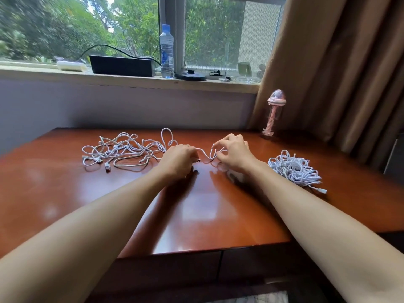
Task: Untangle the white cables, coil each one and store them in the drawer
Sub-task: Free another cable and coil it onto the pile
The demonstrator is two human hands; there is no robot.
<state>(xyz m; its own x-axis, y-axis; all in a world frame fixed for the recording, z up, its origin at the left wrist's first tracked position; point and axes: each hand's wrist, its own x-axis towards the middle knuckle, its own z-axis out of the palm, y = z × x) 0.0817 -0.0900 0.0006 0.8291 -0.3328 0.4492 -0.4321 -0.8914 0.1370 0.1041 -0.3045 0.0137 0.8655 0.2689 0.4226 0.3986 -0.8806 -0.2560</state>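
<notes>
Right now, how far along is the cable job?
Partly done. One bundled heap lies set aside on the right, loosely bunched. The left hand and right hand both pinch a strand leading from the tangle on the left. That tangle is left to sort, and the drawers look shut.

The left hand [178, 159] curls its fingertips under the palm, hiding the stretch of white cable [206, 158] beneath them. Below the right hand [232, 155], a pale object [236, 176] by the wrist is too blurred to make out. Both forearms run off the lower edge. The plugs [107, 167] at centre left are too small to tell apart, and the small items [220, 75] on the sill, upper middle, blur together.
</notes>
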